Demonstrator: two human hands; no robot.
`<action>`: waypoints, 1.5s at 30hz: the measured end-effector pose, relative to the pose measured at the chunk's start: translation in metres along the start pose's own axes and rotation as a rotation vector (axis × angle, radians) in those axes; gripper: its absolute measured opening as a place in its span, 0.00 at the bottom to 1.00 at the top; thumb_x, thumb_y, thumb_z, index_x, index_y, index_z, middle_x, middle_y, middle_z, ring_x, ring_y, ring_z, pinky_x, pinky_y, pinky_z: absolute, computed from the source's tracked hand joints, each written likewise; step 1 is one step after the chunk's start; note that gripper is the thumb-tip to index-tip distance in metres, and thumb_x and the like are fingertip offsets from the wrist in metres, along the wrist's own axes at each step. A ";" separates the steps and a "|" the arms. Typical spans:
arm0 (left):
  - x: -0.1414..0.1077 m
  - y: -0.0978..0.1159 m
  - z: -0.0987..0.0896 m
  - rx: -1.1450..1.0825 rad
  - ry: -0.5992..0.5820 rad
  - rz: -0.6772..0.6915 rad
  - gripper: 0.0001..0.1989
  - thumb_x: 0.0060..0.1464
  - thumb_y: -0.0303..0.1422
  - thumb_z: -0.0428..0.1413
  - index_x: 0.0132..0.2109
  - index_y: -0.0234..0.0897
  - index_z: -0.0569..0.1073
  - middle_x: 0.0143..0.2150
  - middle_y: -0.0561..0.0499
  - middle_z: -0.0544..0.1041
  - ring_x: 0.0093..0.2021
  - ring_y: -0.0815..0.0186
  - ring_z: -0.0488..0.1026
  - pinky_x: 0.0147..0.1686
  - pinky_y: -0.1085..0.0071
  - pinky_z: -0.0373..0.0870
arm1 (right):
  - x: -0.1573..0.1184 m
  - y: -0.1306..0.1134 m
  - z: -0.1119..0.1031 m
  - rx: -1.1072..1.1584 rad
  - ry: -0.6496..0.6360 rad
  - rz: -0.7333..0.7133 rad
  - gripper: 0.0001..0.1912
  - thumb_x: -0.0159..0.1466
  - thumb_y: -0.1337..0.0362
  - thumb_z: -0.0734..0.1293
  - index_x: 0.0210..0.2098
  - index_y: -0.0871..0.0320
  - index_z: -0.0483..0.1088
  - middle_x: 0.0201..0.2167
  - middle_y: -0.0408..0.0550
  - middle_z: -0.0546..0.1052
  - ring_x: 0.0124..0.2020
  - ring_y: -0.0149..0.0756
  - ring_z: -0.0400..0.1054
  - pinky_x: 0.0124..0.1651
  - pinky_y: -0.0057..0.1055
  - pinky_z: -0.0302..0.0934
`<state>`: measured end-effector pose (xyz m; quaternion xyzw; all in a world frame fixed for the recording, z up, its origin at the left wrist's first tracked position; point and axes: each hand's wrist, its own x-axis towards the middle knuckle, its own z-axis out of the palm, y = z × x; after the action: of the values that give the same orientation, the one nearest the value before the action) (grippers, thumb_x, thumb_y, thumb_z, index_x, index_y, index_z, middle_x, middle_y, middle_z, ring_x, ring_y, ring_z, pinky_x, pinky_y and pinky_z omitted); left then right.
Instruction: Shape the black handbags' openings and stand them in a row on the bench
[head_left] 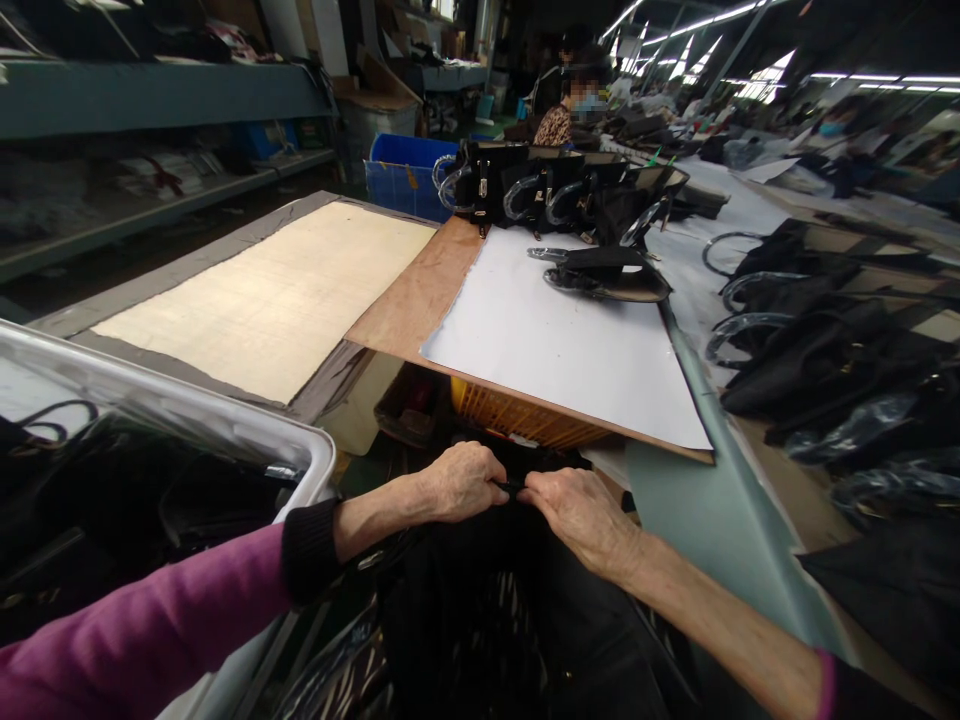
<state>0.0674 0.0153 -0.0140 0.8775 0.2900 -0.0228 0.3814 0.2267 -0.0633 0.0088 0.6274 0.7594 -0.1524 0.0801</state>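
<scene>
In front of my body hangs a black bag (pixel 517 590) of dark cloth, its details lost in shadow. My left hand (pixel 461 482) is closed, thumb and fingers pinching a narrow black part at the bag's top. Just to the right, my right hand (pixel 574 505) pinches that same dark piece, so the two hands face each other with a short gap between. Whether this piece is a strap or the bag's edge, I cannot tell. Both hands are below the near edge of a board covered with a white sheet (pixel 555 340).
Black handbags (pixel 525 185) with plastic-wrapped handles line the board's far side; one handbag (pixel 607 272) lies on the sheet. More bags (pixel 810 330) crowd the right. A white bin (pixel 315 450) stands left, a yellow basket (pixel 517 410) under the board. A masked person (pixel 559 120) sits beyond.
</scene>
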 end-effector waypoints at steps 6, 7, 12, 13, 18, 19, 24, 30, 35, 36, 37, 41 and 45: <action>0.004 -0.001 0.005 0.022 -0.011 -0.008 0.11 0.47 0.37 0.53 0.27 0.36 0.76 0.20 0.52 0.70 0.22 0.68 0.65 0.22 0.75 0.53 | 0.008 -0.013 0.003 -0.004 -0.019 -0.005 0.07 0.60 0.66 0.60 0.32 0.57 0.69 0.30 0.47 0.77 0.33 0.37 0.70 0.31 0.28 0.51; 0.005 0.000 0.004 0.018 -0.021 -0.015 0.12 0.47 0.39 0.53 0.28 0.36 0.76 0.21 0.52 0.71 0.23 0.68 0.65 0.22 0.75 0.54 | 0.010 -0.013 0.004 0.012 -0.036 0.009 0.09 0.61 0.68 0.58 0.32 0.56 0.70 0.29 0.48 0.77 0.32 0.36 0.70 0.30 0.28 0.51; -0.002 -0.002 -0.014 -0.115 -0.140 -0.059 0.16 0.45 0.43 0.55 0.36 0.36 0.74 0.28 0.52 0.73 0.28 0.67 0.68 0.24 0.76 0.57 | 0.012 -0.008 0.003 0.125 -0.039 0.007 0.11 0.60 0.66 0.58 0.29 0.54 0.71 0.25 0.45 0.77 0.30 0.34 0.70 0.29 0.26 0.50; -0.007 -0.003 -0.019 -0.166 -0.155 -0.082 0.20 0.42 0.45 0.57 0.40 0.36 0.73 0.31 0.52 0.74 0.29 0.66 0.69 0.24 0.76 0.58 | 0.012 -0.007 0.002 0.142 -0.039 0.005 0.11 0.60 0.65 0.58 0.29 0.54 0.71 0.25 0.44 0.76 0.29 0.34 0.69 0.30 0.26 0.50; -0.058 -0.001 -0.032 -0.303 -0.103 -0.230 0.31 0.32 0.43 0.63 0.47 0.39 0.67 0.36 0.53 0.73 0.33 0.65 0.69 0.25 0.77 0.58 | 0.011 -0.001 -0.001 0.180 -0.040 0.031 0.11 0.59 0.61 0.59 0.25 0.54 0.69 0.23 0.42 0.74 0.31 0.33 0.67 0.32 0.26 0.50; -0.069 0.001 -0.030 -0.316 -0.083 -0.257 0.29 0.33 0.40 0.63 0.46 0.40 0.67 0.34 0.54 0.73 0.32 0.65 0.68 0.25 0.78 0.57 | 0.012 -0.001 -0.001 0.186 -0.038 0.035 0.11 0.59 0.61 0.59 0.24 0.54 0.69 0.23 0.42 0.74 0.31 0.33 0.66 0.33 0.26 0.50; -0.101 0.001 -0.018 -0.400 -0.002 -0.358 0.14 0.39 0.33 0.57 0.37 0.37 0.71 0.29 0.57 0.71 0.29 0.68 0.67 0.23 0.78 0.55 | 0.015 -0.002 -0.001 0.220 -0.014 -0.012 0.13 0.59 0.60 0.60 0.20 0.56 0.65 0.19 0.40 0.70 0.27 0.31 0.64 0.32 0.25 0.48; -0.105 -0.026 -0.020 -0.600 -0.014 -0.281 0.13 0.43 0.33 0.54 0.39 0.37 0.73 0.28 0.57 0.70 0.29 0.70 0.65 0.26 0.80 0.58 | 0.013 0.000 -0.004 0.283 -0.016 -0.072 0.13 0.60 0.60 0.59 0.20 0.56 0.64 0.17 0.37 0.67 0.25 0.29 0.62 0.30 0.24 0.47; -0.106 -0.034 -0.012 -0.755 -0.017 -0.285 0.14 0.43 0.35 0.55 0.39 0.36 0.73 0.28 0.56 0.70 0.29 0.70 0.65 0.28 0.80 0.60 | 0.014 -0.003 0.003 0.180 -0.033 -0.101 0.12 0.60 0.60 0.59 0.23 0.55 0.65 0.19 0.38 0.69 0.25 0.30 0.63 0.30 0.25 0.47; -0.107 -0.034 -0.010 -0.774 0.000 -0.287 0.14 0.43 0.35 0.55 0.39 0.35 0.73 0.29 0.56 0.70 0.29 0.70 0.65 0.28 0.80 0.60 | 0.014 -0.006 0.004 0.159 -0.036 -0.117 0.10 0.60 0.61 0.60 0.24 0.55 0.65 0.21 0.39 0.70 0.26 0.31 0.64 0.31 0.26 0.48; -0.108 -0.034 -0.008 -0.782 0.019 -0.291 0.13 0.43 0.35 0.56 0.39 0.35 0.73 0.29 0.56 0.70 0.29 0.70 0.65 0.28 0.80 0.60 | 0.014 -0.009 0.004 0.143 -0.036 -0.136 0.07 0.59 0.61 0.61 0.27 0.55 0.66 0.23 0.40 0.72 0.28 0.32 0.65 0.31 0.26 0.49; -0.111 -0.030 -0.005 -0.789 0.050 -0.310 0.12 0.43 0.34 0.56 0.38 0.35 0.73 0.29 0.56 0.70 0.28 0.71 0.65 0.26 0.80 0.59 | 0.015 -0.023 0.003 0.147 -0.007 -0.156 0.11 0.57 0.61 0.64 0.40 0.55 0.66 0.36 0.45 0.75 0.37 0.37 0.66 0.39 0.29 0.53; -0.110 -0.026 -0.008 -0.818 0.019 -0.309 0.12 0.42 0.34 0.56 0.37 0.34 0.73 0.28 0.56 0.69 0.28 0.71 0.64 0.26 0.80 0.59 | 0.022 -0.033 0.004 0.237 0.007 -0.150 0.08 0.58 0.64 0.61 0.38 0.52 0.67 0.35 0.41 0.75 0.37 0.33 0.67 0.38 0.26 0.53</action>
<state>-0.0394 -0.0194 0.0040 0.6008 0.4064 0.0454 0.6869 0.1902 -0.0498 0.0026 0.5745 0.7812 -0.2441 -0.0088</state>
